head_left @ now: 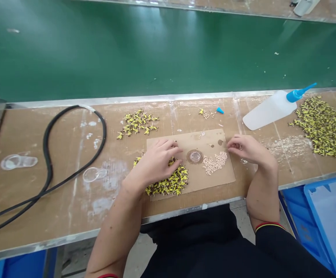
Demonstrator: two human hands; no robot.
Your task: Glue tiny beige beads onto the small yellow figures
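Conveyor belt [162,50], green, runs across the far side of the view, beyond a worn wooden bench [69,181]. Black cable [48,162] loops over the bench's left part. Blue bins [318,216] stand below the bench edge at the right, one holding blue pieces. Cardboard sheet [211,177] lies flat at the bench's near edge, directly before the person. White squeeze bottle [267,111] with a blue nozzle lies on its side at the right rear, just beside a large heap of yellow parts [321,125]. A second, smaller scatter of yellow parts [137,122] lies behind the cardboard's left corner.

Left hand [156,162] rests palm down on the cardboard, fingers loosely curled over a pile of yellow pieces [170,183]; whether it grips any cannot be told. Right hand [247,148] sits at the cardboard's right edge, fingertips pinched narrowly together; anything held there is too small to see. Between the hands lie a small round dish [195,156] and, just beside it, a cluster of pale pins [214,163].
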